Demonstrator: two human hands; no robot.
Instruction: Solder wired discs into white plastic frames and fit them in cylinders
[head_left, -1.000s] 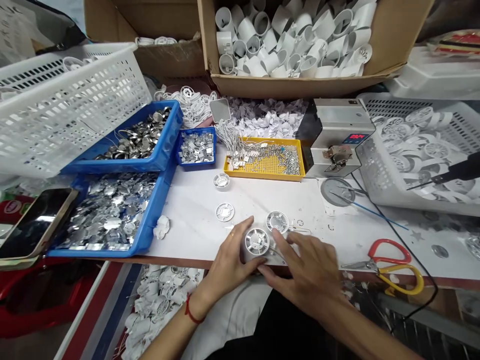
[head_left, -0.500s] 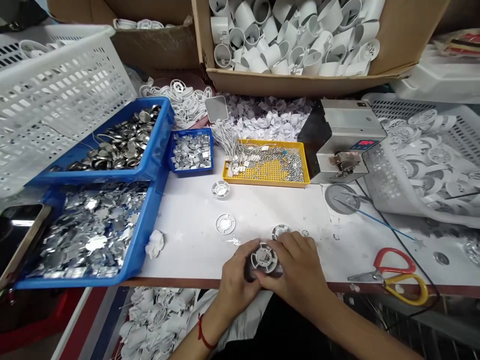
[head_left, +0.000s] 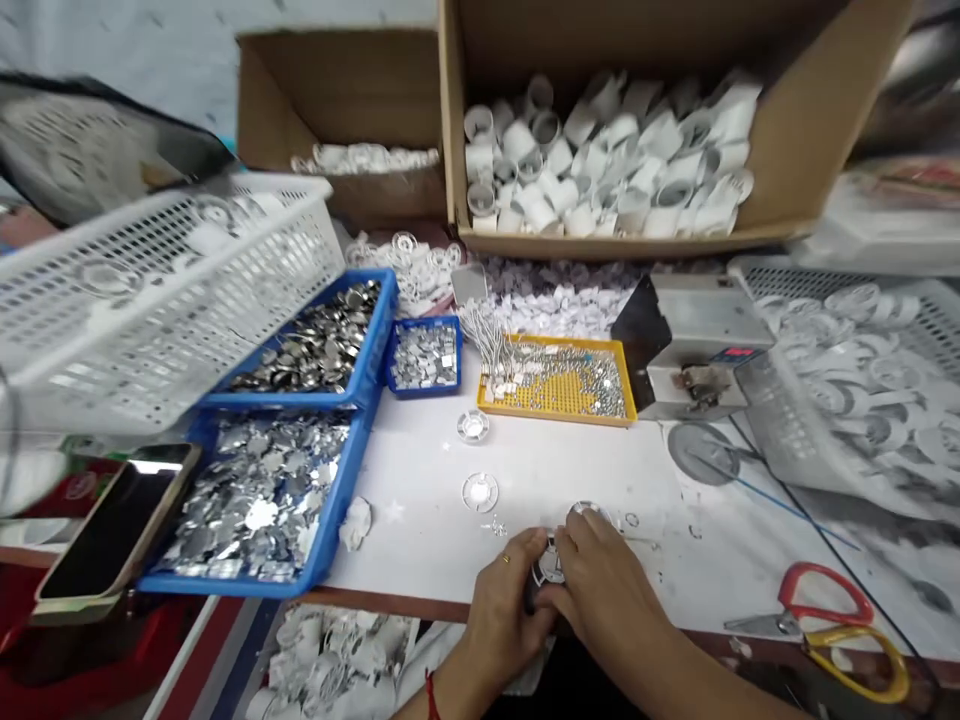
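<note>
Head view: left hand (head_left: 504,620) and right hand (head_left: 607,600) both curled closed around a white plastic cylinder (head_left: 550,562), slotted end up toward the camera, long axis tilted, just inside the white worktable's (head_left: 405,520) front edge.

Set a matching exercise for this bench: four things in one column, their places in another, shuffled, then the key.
Things:
1. Phone
2. White fitting
3. Scissors
4. Yellow tray

Places:
A. Right of the small blue tray
B. Left of the lower blue tray
C. By the front right edge of the table
D. Between the left hand and right hand

Pairs: 1-B, 2-D, 3-C, 4-A
</note>
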